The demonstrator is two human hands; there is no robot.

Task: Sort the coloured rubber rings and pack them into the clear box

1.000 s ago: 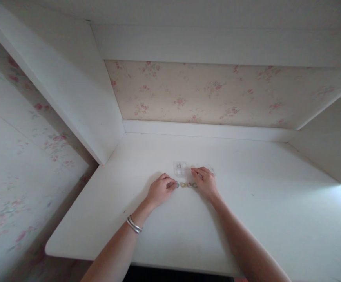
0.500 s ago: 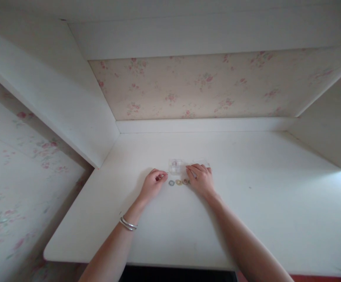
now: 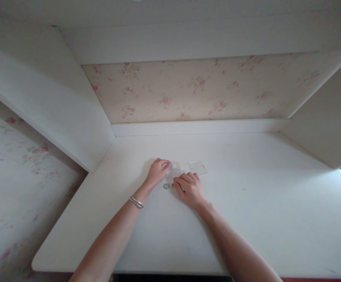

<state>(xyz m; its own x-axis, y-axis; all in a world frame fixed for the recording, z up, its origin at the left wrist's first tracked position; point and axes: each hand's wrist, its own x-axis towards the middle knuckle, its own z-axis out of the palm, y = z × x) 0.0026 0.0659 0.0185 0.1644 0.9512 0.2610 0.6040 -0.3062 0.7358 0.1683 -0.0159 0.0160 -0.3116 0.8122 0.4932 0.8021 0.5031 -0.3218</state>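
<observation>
Head view looks down on a white table (image 3: 247, 219) set in an alcove, with white side panels left and right, a white shelf overhead and a low white ledge along the back. Behind it runs cream wallpaper (image 3: 194, 90) with small pink flowers; the same paper shows on the wall at far left. The tabletop is matte and bare but for a few faint specks and bright light at its right edge.

Left hand (image 3: 157, 172), a bracelet (image 3: 136, 202) on its wrist, has its fingers curled at a small clear box (image 3: 174, 170) near the table's middle, touching its left side; whether they grip it I cannot tell. Right hand (image 3: 189, 190) lies just in front of the box, fingers loosely bent and resting on the table over small rings; one ring (image 3: 166, 186) lies clear of its fingertips. A clear lid (image 3: 197, 167) lies flat just right of the box.
</observation>
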